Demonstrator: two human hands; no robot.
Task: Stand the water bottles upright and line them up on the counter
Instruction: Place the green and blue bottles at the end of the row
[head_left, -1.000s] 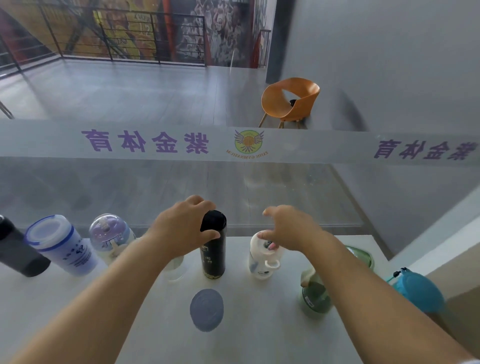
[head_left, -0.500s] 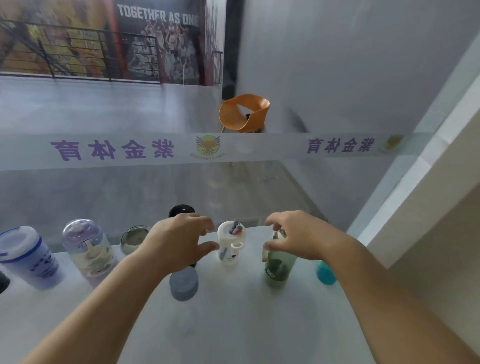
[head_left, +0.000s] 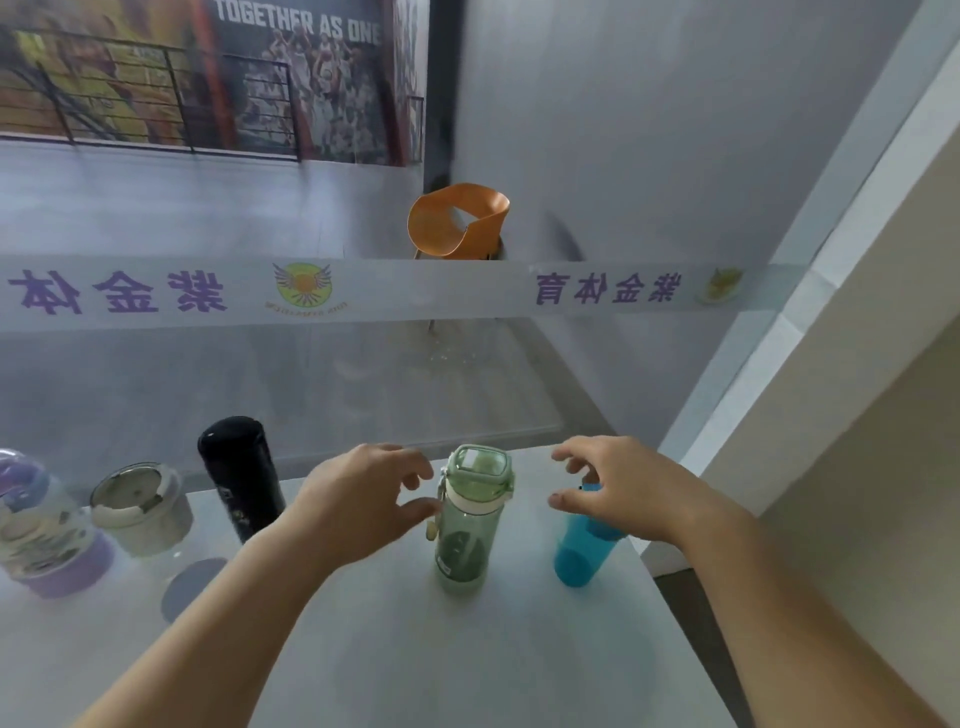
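A green see-through bottle (head_left: 469, 525) stands upright on the white counter (head_left: 415, 654). My left hand (head_left: 363, 506) is just left of it, fingers apart, the thumb close to its side. To the right stands a blue bottle (head_left: 577, 553). My right hand (head_left: 626, 488) hovers over its top with curled, spread fingers and hides the cap. Further left stand a black bottle (head_left: 241, 478), a clear bottle with a white lid (head_left: 140, 512) and a purple-based bottle (head_left: 44, 530). Neither hand holds anything.
A grey round shape (head_left: 191, 583) lies on the counter by my left forearm. A glass panel with a printed band rises along the counter's far edge. The counter ends just right of the blue bottle, beside a beige wall (head_left: 857, 415).
My right hand let go of the green bottle and moved right over the blue one. My left hand shifted right from the black bottle to beside the green one. The view panned right.
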